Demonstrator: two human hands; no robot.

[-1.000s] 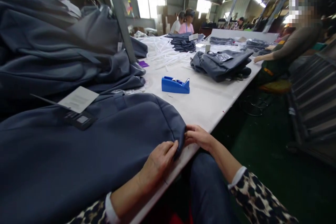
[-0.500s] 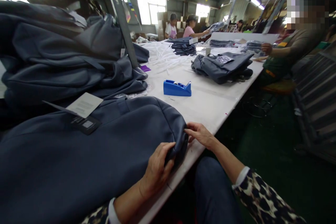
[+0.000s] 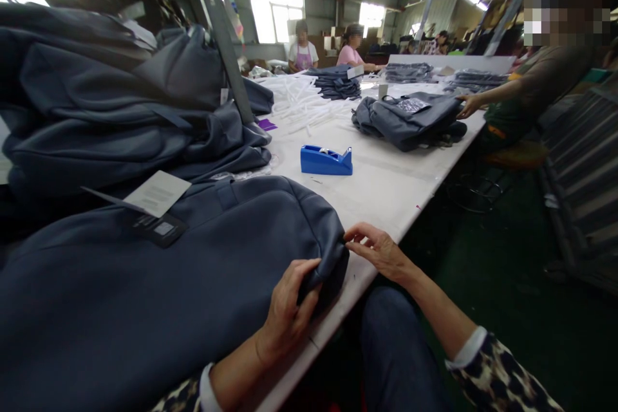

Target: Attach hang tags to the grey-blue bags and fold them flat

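A dark blue bag (image 3: pixel 232 264) with a smooth surface lies across the table in front of me. My left hand (image 3: pixel 292 299) is closed around the lower corner of its right end, thumb on top and fingers curled under the fold. At the same end, my right hand (image 3: pixel 379 250) pinches with thumb and forefinger right at the bag's edge; whatever is between the fingertips is too small to make out. A black hang tag (image 3: pixel 164 230) and an opened pale card (image 3: pixel 158 193) rest on top of the bag.
A blue tape dispenser (image 3: pixel 326 161) stands on the white table (image 3: pixel 386 174) beyond the bag. Piled dark blue bags (image 3: pixel 120 96) rise at left beside a metal post (image 3: pixel 224 38). More bags (image 3: pixel 410 119) lie farther right, near a co-worker (image 3: pixel 535 84). White strips (image 3: pixel 299 100) cover the back.
My right hand has shifted slightly right, its fingertips still at the bag's edge. My left hand keeps its hold. The co-worker at right has reached a hand onto the farther bags.
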